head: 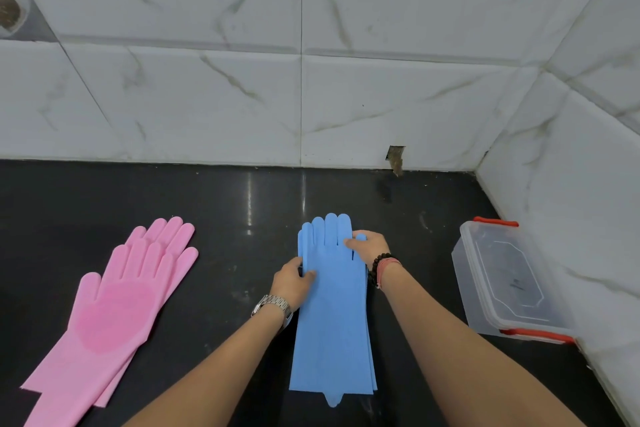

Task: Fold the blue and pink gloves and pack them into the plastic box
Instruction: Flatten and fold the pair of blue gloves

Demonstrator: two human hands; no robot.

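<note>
Stacked blue gloves (332,308) lie flat mid-table (242,211), left hand (292,282) pinching their left edge, right hand (369,246) gripping the thumb side, between pink gloves (114,305) and plastic box (502,281).

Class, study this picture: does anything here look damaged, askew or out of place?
Yes: the wall tile above the counter has a broken, chipped hole. The pink gloves also lie askew, overlapping unevenly.
</note>
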